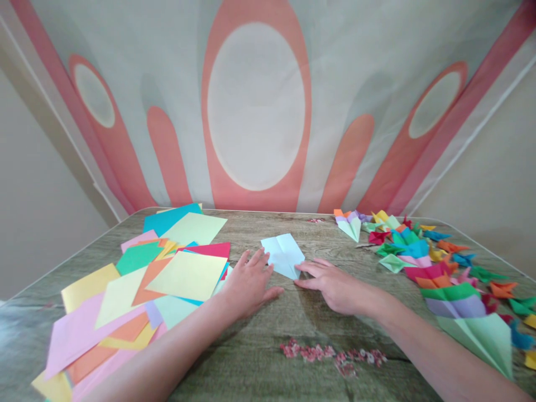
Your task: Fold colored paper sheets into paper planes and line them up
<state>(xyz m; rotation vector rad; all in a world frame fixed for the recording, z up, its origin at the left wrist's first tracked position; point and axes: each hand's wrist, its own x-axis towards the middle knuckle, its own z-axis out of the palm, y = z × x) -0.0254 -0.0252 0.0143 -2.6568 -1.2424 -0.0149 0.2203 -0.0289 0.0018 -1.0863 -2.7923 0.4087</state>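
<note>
A light blue sheet of folding paper (283,254) lies on the table between my hands. Crease lines cross it and its upper and right corners look folded in. My left hand (250,282) is open, fingers spread, with its fingertips at the sheet's left edge. On the other side, my right hand (330,283) has its thumb and forefinger closed on the lower right corner of the paper.
Loose coloured sheets (188,276) form a heap on the left. Along the right lie folded paper planes (460,310) and many small folded paper pieces (452,245). The wood-patterned table (251,357) ends at a printed cloth backdrop (256,111).
</note>
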